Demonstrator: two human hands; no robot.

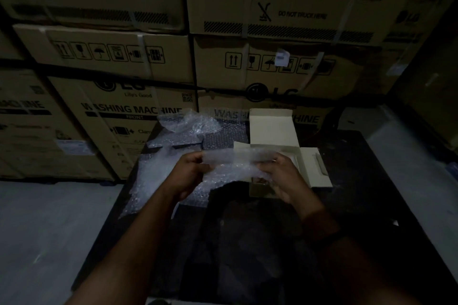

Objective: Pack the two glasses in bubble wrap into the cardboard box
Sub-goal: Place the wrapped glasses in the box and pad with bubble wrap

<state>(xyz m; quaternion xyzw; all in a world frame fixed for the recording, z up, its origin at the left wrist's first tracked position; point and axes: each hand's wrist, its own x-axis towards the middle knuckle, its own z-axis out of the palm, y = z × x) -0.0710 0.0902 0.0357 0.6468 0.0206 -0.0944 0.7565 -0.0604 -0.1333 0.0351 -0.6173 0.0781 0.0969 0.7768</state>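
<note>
Though light is poor, we see left hand (190,177) and right hand (285,178) gripping a bubble-wrap roll (233,157) by its ends. Contents unreadable; cardboard box (271,129) partly covered.

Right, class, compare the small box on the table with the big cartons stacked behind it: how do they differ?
The small box is open, its flaps spread; the cartons are closed and strapped. The small box looks plain and pale inside; the cartons carry printed lettering and handling symbols. The small box sits on the table; the cartons stand stacked behind. Both are cardboard.
</note>
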